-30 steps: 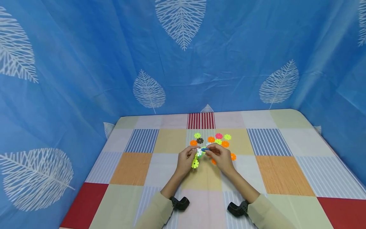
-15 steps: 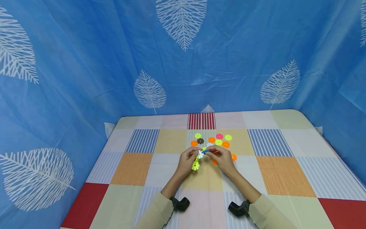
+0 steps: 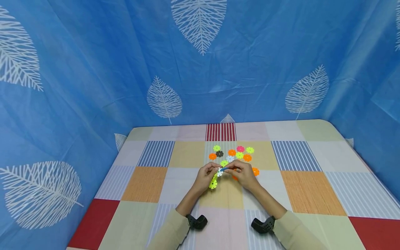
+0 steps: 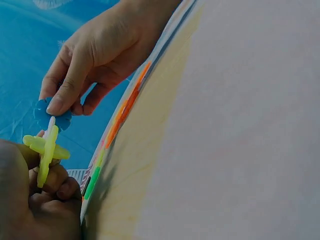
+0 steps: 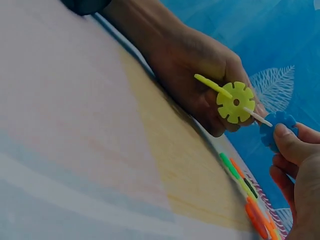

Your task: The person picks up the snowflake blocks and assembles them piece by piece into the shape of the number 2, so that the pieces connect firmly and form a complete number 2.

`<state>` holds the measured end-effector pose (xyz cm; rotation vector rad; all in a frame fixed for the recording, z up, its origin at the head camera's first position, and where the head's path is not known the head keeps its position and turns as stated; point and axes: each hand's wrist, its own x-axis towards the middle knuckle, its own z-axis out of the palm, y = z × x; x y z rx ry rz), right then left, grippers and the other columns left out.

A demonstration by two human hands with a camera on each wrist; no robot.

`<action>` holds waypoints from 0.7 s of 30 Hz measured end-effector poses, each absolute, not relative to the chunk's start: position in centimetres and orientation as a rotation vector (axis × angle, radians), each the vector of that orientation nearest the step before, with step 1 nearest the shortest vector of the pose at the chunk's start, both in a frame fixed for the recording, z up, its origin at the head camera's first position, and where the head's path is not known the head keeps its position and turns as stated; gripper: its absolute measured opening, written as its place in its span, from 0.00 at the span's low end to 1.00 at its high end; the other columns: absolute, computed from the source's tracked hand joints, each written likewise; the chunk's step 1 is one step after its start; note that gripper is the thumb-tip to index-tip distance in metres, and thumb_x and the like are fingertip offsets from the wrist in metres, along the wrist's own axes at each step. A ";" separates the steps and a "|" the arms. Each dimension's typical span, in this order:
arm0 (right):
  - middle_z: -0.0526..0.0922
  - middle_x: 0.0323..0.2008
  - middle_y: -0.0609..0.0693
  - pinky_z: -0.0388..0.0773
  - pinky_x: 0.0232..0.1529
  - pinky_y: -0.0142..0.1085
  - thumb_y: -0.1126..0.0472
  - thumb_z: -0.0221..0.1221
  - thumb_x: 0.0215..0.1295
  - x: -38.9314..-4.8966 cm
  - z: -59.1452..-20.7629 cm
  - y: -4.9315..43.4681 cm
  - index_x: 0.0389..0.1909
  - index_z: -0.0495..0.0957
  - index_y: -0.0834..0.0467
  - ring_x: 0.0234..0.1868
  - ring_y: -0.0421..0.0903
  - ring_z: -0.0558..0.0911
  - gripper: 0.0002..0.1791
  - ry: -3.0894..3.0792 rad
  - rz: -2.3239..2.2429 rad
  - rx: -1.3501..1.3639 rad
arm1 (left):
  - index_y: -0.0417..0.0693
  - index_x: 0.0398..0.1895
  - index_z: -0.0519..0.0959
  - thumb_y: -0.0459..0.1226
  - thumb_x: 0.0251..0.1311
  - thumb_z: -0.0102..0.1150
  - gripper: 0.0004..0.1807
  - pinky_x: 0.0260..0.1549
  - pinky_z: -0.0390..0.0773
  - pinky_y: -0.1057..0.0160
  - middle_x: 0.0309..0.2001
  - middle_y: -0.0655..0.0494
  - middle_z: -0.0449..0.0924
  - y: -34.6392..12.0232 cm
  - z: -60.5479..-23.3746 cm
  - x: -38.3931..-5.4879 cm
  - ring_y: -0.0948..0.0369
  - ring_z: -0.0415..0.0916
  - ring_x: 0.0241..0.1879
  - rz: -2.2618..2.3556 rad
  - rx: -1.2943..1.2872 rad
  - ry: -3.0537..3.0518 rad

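Your left hand and right hand have come slightly nearer to you, bringing the held pieces along. Your right thumb and finger pinch the blue disc tightly; your left fingers curl around the joined yellow-and-white discs. Above the patchwork cloth, blue meets white; how deeply, you cannot tell. Beyond lie a pink disc and a black disc.

Before me is a table patterned in striped, plain and red patches. Behind it and along both its sides I see blue sheeting printed with white leaves, shiny in places.
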<state>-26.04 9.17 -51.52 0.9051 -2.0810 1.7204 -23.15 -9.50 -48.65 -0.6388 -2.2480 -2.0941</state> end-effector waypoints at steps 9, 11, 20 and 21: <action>0.83 0.32 0.49 0.76 0.30 0.32 0.67 0.66 0.52 -27.0 -51.5 8.3 0.38 0.83 0.58 0.32 0.44 0.78 0.11 -2.186 1.466 0.794 | 0.28 0.40 0.76 0.27 0.64 0.49 0.08 0.17 0.60 0.75 0.19 0.45 0.71 -9.3 -48.4 -22.8 0.70 0.60 0.18 -1.783 -0.415 -2.212; 0.82 0.36 0.50 0.75 0.34 0.34 0.63 0.67 0.52 -27.2 -51.5 7.9 0.42 0.82 0.57 0.35 0.45 0.76 0.15 -2.294 1.355 0.743 | 0.29 0.39 0.77 0.26 0.63 0.50 0.08 0.16 0.59 0.75 0.17 0.45 0.69 -9.3 -48.4 -22.8 0.69 0.58 0.17 -1.696 -0.316 -2.171; 0.75 0.40 0.54 0.64 0.39 0.42 0.53 0.69 0.49 -27.6 -52.1 7.0 0.37 0.83 0.54 0.39 0.50 0.67 0.15 -2.579 0.933 0.721 | 0.32 0.36 0.79 0.25 0.60 0.50 0.07 0.13 0.56 0.74 0.15 0.57 0.63 -9.5 -48.7 -23.2 0.72 0.55 0.14 -1.716 -0.097 -2.111; 0.75 0.37 0.52 0.66 0.38 0.40 0.54 0.70 0.49 -27.5 -52.1 7.0 0.36 0.82 0.54 0.37 0.49 0.69 0.14 -2.575 1.008 0.686 | 0.31 0.36 0.79 0.26 0.60 0.50 0.07 0.13 0.56 0.74 0.15 0.57 0.63 -9.4 -48.7 -23.1 0.71 0.55 0.14 -1.726 -0.092 -2.127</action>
